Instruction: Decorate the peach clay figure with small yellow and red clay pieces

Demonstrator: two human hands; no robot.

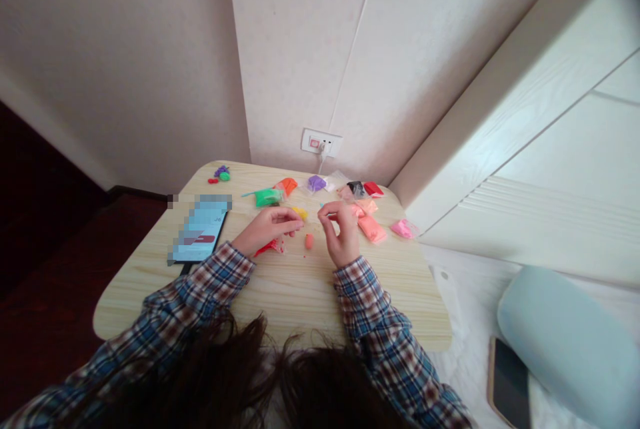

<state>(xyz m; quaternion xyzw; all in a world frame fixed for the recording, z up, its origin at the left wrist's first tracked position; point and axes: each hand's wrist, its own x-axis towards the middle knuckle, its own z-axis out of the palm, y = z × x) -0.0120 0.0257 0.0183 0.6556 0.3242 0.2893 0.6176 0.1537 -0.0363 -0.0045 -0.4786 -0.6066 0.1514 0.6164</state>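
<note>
My left hand (267, 228) rests on the pale wooden table (280, 296), fingers curled with the tips pinched near a yellow clay packet (300, 213). My right hand (341, 232) is raised a little beside it, fingers pinched on something too small to make out. A small orange clay lump (309, 240) lies on the table between the two hands. A red clay bag (267, 248) sits under my left wrist.
Several small bags of coloured clay lie along the far edge: green (267, 197), orange (287, 185), purple (316, 182), red (373, 189), pink (373, 228). A phone (200, 234) lies at left. A wall socket (321, 142) and white bed frame (525, 149) stand behind; another phone (507, 382) lies on the bed.
</note>
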